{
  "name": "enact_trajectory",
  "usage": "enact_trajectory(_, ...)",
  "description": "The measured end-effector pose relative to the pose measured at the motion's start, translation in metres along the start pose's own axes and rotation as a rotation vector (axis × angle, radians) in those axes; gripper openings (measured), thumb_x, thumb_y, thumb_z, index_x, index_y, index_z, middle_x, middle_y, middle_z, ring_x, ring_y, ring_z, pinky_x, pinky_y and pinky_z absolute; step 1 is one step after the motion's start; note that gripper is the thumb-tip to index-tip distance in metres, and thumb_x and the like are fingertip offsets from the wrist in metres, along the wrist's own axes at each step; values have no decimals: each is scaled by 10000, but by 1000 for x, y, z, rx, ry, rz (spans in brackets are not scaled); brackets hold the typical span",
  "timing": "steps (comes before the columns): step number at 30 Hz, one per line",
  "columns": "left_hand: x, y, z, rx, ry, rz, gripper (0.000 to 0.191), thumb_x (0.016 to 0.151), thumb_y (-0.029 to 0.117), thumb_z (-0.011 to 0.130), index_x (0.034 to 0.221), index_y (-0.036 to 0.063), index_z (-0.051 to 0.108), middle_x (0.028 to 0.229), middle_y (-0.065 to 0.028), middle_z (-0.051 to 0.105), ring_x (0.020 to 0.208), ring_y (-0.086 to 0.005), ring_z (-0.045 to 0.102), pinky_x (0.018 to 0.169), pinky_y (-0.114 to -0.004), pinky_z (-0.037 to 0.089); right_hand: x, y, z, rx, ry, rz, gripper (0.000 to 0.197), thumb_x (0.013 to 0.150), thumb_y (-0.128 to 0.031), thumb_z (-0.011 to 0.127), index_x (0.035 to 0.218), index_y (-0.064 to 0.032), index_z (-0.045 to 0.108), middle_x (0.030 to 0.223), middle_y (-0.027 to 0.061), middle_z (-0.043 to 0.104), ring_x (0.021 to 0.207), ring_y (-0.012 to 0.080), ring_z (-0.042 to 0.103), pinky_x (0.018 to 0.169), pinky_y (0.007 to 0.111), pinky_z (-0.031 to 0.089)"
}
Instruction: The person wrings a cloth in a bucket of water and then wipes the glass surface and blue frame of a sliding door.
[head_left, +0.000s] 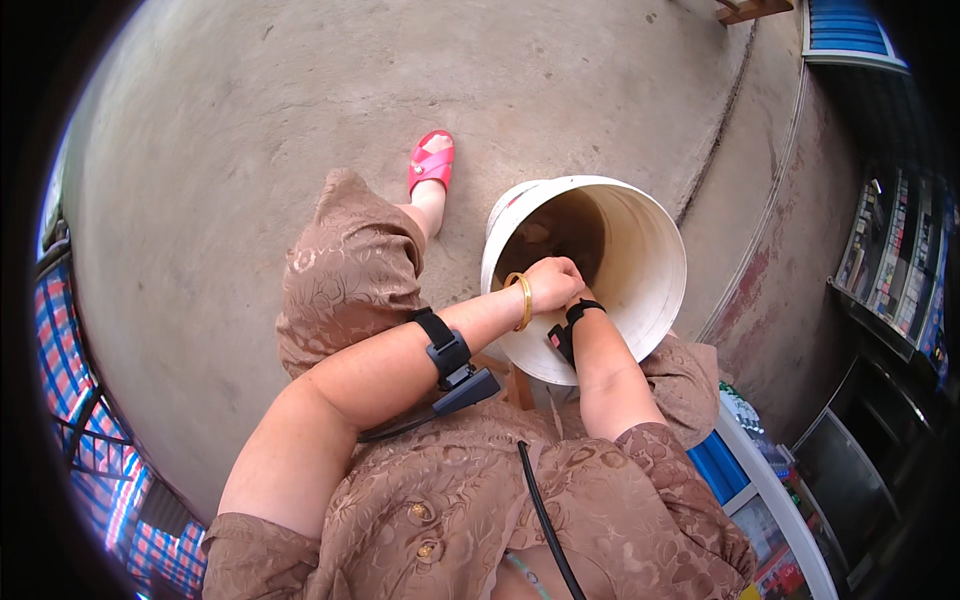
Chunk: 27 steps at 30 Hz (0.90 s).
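A large white plastic bucket (651, 315) is tipped toward me between my knees, its mouth facing up at me. Murky brown liquid (574, 225) lies in its bottom, with a vague shape under the surface. My left hand (556, 283), a gold bangle (525, 304) at its wrist, is curled over the bucket's mouth by the right wrist. My right hand (585, 295) reaches into the opening, largely covered by the left. What either hand holds is hidden. A black strap with a small device (561, 339) circles my right wrist; another strapped device (450, 356) sits on my left forearm.
A pink sandal (432, 161) is on my foot on the concrete floor (262, 112). Wooden legs (519, 386) show under the bucket. A black cable (544, 517) hangs down my front. Stocked display shelves (892, 262) stand right; checked cloth (67, 352) hangs left.
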<state>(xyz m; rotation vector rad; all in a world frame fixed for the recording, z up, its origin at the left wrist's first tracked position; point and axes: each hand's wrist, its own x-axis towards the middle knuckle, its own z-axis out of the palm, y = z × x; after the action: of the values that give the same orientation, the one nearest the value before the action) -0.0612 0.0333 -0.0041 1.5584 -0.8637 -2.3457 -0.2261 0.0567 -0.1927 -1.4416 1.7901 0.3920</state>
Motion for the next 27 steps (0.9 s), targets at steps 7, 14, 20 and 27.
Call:
enact_trajectory(7, 15, -8, -4, -41, -10, 23, 121, 816, 110, 578, 869, 10, 620, 797, -73, 636, 755, -133, 600, 676, -257, 485, -31, -21, -97, 165, -330, -119, 530, 683, -249, 675, 1171, -62, 587, 1179, 154, 600, 1076, 272, 584, 919, 349, 455)
enact_trajectory(14, 38, -3, -27, 57, 216, -22, 266, 849, 86, 408, 1037, 19, 583, 925, -107, 660, 734, -178, 604, 668, -321, 488, -167, -36, -191, 794, -72, -508, 468, 675, -62, 719, 1101, 7, 541, 1073, 94, 594, 1021, 166, 553, 874, 266, 448)
enact_trajectory(20, 9, -4, -10, 18, -137, -364, 417, 906, 325, 404, 1188, 38, 514, 1133, -165, 611, 966, -309, 619, 834, -526, 419, -251, -49, -189, 1669, 93, -720, 409, 725, -41, 688, 1111, -79, 558, 1105, 88, 588, 1086, 221, 532, 968, 380, 403)
enact_trajectory(27, -21, 6, 20, -466, -520, -334, 1006, 774, 827, 178, 1445, 81, 245, 1462, -217, 273, 1306, -390, 346, 1038, -601, 224, -313, -88, -191, 1898, 311, -730, 692, 730, -224, 715, 1307, 15, 416, 1325, 148, 472, 1265, 296, 395, 1089, 490, 252)
